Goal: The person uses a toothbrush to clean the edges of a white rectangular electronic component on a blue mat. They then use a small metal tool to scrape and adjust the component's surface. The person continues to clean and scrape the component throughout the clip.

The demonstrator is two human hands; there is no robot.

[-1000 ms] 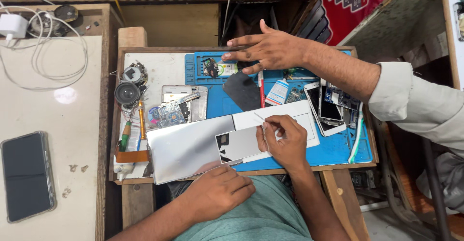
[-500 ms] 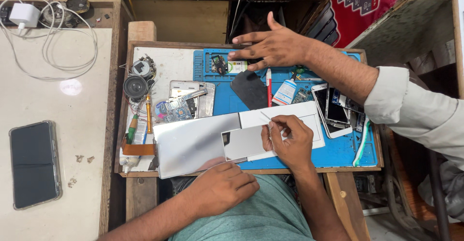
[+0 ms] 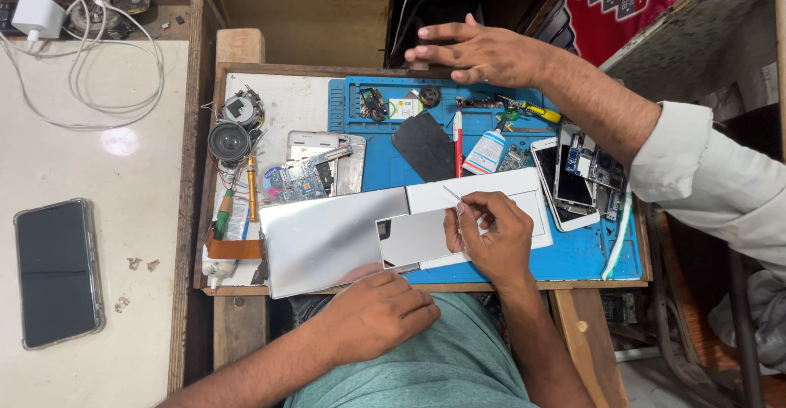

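Note:
My right hand [image 3: 491, 240] pinches a thin metal tool [image 3: 452, 193], its tip over a small silver plate [image 3: 413, 236]. That plate lies where a large mirror-like silver panel [image 3: 327, 240] meets a white panel [image 3: 499, 187], on a blue work mat [image 3: 589, 252]. My left hand [image 3: 377, 314] is curled at the near edge of the silver panel, by the wooden tray's front rim [image 3: 524, 287]. Another person's hand [image 3: 483, 52] reaches in from the right and hovers flat over the mat's far edge.
A circuit board on a phone frame [image 3: 299, 180], a speaker part [image 3: 229, 140], a red-handled tool [image 3: 458, 142], a glue bottle [image 3: 487, 150] and opened phones [image 3: 573, 183] crowd the tray. On the white counter at left lie a dark phone [image 3: 57, 273] and a charger with cable [image 3: 37, 17].
The other person's hand has drawn back from the blue mat toward its far edge. My two hands have stayed where they were over the panels.

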